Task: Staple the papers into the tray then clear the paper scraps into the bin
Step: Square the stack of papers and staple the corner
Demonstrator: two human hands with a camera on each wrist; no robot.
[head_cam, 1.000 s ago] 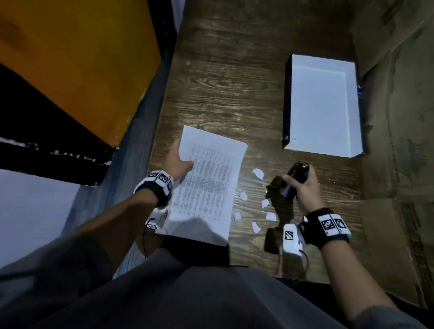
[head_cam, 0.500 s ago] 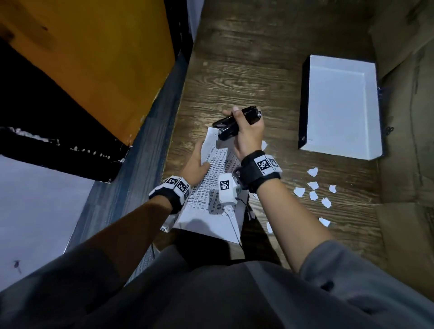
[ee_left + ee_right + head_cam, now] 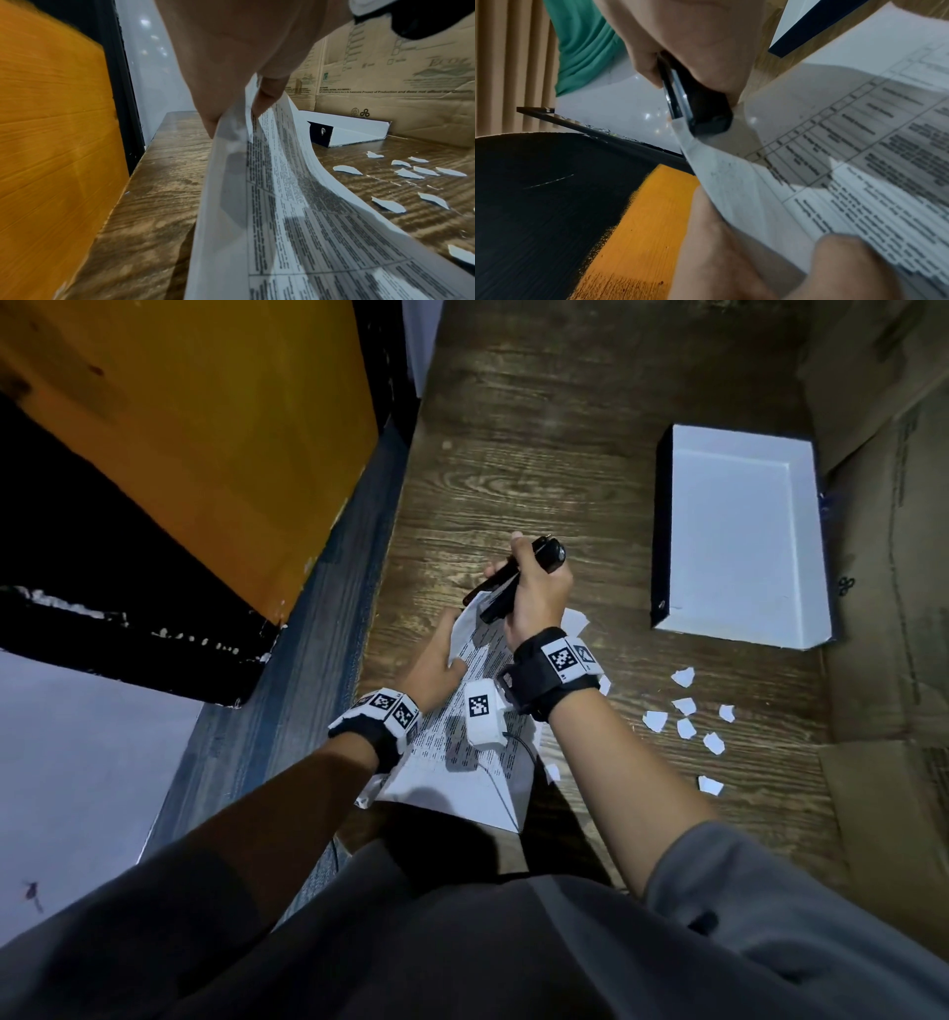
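right hand (image 3: 539,603) gripped the stapler (image 3: 513,580) at the papers (image 3: 464,737) corner, left hand (image 3: 436,660) pinching that lifted edge — sheets could've slipped & stapled skewed. tray (image 3: 739,546) sat apart, scraps (image 3: 685,726) on the surface. bin out of view; staple mouth hidden.

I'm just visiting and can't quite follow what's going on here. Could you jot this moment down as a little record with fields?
Left hand: holds up the far corner of the printed papers, fingers pinching the sheets
Right hand: grips a black stapler, its mouth at the raised corner
Tray: white, nothing in it, at the table's far right
Paper scraps: scattered on the wooden table, right of the papers
Bin: not in view
Stage: stapling the corner; whether a staple is in cannot be told
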